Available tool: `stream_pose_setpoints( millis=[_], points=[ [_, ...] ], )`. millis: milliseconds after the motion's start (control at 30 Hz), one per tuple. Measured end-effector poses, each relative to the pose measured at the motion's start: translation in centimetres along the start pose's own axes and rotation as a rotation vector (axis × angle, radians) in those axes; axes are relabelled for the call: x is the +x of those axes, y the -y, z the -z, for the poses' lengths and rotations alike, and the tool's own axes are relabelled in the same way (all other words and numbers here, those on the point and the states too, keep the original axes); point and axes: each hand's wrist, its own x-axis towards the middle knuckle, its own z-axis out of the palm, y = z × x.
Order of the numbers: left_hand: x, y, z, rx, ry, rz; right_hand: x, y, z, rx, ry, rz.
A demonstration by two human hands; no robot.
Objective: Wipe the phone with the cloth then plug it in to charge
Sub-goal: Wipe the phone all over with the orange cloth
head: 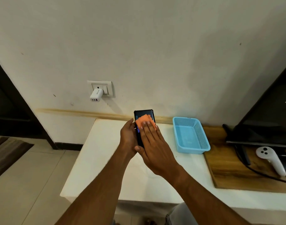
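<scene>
A black phone with a lit screen is held upright above the white counter, gripped from behind and below by my left hand. My right hand lies flat over the screen, fingers together, pressing an orange cloth against the glass. The cloth sticks out above my fingertips; the lower part of the phone is hidden by both hands. On the wall to the upper left, a white charger adapter sits plugged into a white socket plate. No cable is visible.
A light blue mesh basket stands on the white counter to the right. Further right lies a wooden board with a dark screen, black cables and a white controller. The floor drops off at left.
</scene>
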Motion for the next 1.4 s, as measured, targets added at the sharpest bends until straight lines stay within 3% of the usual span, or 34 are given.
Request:
stream_pose_setpoints(
  millis=[267,533,667,1400],
  points=[
    [1.6,0.3,-0.5,0.019,-0.004,-0.001,2.1,-1.7,-0.5,-0.026,-0.007,-0.092],
    [3.7,-0.4,0.4,-0.026,0.004,-0.003,1.4,-1.4,-2.0,-0.001,0.042,0.012],
    [4.8,0.1,0.7,0.001,-0.014,-0.027,1.3,-3.2,-2.7,-0.025,0.054,-0.051],
    [7.5,1.5,-0.3,0.029,0.024,-0.008,6.9,-5.3,-4.0,0.017,-0.036,-0.151]
  ],
)
